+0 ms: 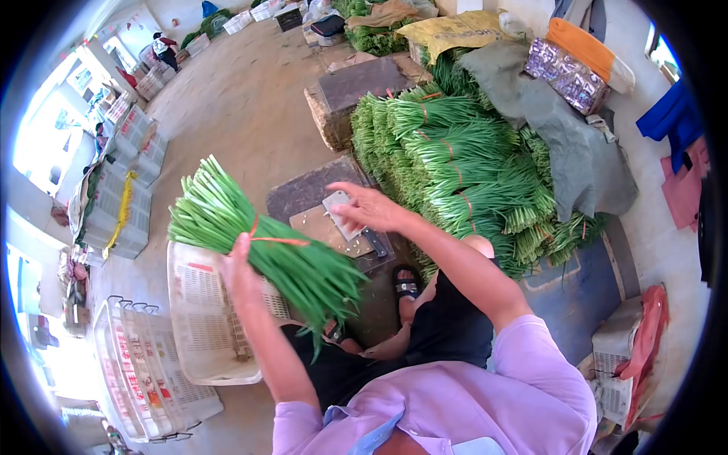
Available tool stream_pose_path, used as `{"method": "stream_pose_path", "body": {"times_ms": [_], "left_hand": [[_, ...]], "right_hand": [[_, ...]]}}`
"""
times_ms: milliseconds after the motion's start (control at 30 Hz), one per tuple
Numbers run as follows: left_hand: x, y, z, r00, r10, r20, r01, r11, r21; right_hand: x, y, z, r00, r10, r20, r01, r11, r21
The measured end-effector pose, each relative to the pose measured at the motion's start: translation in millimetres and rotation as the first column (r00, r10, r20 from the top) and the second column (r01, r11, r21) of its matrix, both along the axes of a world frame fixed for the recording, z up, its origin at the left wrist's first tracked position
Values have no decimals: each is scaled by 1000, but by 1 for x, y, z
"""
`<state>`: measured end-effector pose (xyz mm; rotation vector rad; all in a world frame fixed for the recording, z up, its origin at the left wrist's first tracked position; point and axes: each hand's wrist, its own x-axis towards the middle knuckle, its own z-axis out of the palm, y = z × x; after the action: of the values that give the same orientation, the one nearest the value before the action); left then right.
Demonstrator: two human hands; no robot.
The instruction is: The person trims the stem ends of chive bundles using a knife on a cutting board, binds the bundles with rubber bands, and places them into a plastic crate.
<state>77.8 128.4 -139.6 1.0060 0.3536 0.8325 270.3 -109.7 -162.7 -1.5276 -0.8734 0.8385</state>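
My left hand (241,271) is wrapped round a bunch of garlic chives (265,246) tied with an orange-red band. The bunch is tilted, its cut ends up and left and its leaf tips hanging down to the right. My right hand (369,206) is slightly blurred, its fingers apart, over a cleaver (373,241) and a wooden cutting board (318,225). The cleaver's broad blade shows beside my fingertips; whether they touch it I cannot tell. Small cut bits lie on the board.
A white plastic crate (189,334) stands at my left, with stacked crates (136,364) beyond it. At right is a large pile of tied chive bunches (455,167), partly under a grey cloth (546,114). A dark-topped block (364,83) stands ahead; a person (164,51) is far off.
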Motion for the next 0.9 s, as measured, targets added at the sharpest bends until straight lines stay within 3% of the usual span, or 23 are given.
{"method": "stream_pose_path", "body": {"times_ms": [33,67,100,167,200,233,267,333,367,433,467,567,633,700,767,833,900], "left_hand": [[-13,6,28,989,9,-151,29,970,243],[-19,9,42,955,53,-291,93,880,465],[-16,13,43,954,58,-294,93,876,473],[3,21,38,890,9,-457,340,654,675],[14,25,24,836,-26,-548,436,639,634],[25,28,10,698,128,-705,551,533,642],[35,34,-20,688,141,-712,603,434,669],[52,45,-84,510,298,-807,760,284,585],[55,43,-103,512,288,-809,762,283,583],[63,38,-135,267,379,-886,905,217,365],[63,40,-151,262,364,-894,908,219,356],[54,44,-183,285,383,-878,889,237,392],[57,34,-175,293,479,-828,884,193,425],[62,20,-169,296,472,-831,885,192,424],[72,-2,-169,459,538,-707,812,69,579],[88,-14,-176,400,547,-735,850,79,522],[100,-19,-180,366,541,-757,848,141,511]], "right_hand": [[18,9,-41,887,-109,449,173,979,-104],[31,13,-79,846,-43,531,255,908,-332],[35,16,-117,834,15,552,267,864,-427],[25,21,-155,821,74,566,297,791,-534],[18,23,-168,808,105,580,297,778,-554],[14,25,-180,791,136,597,301,763,-573],[10,27,-190,791,137,596,302,760,-575],[14,29,-202,817,104,567,322,733,-599],[15,27,-198,818,102,566,327,726,-605],[19,20,-182,897,65,436,266,709,-654],[24,18,-177,954,-5,299,211,717,-664],[39,2,-151,977,-159,144,209,855,-475],[32,-2,-146,828,-224,514,432,839,-330],[13,-15,-112,822,-302,483,456,858,-238],[-6,-20,-92,850,-346,397,446,874,-191],[-22,-23,-83,872,-388,299,442,887,-136],[-34,-25,-79,810,-382,445,459,885,-75]]}}
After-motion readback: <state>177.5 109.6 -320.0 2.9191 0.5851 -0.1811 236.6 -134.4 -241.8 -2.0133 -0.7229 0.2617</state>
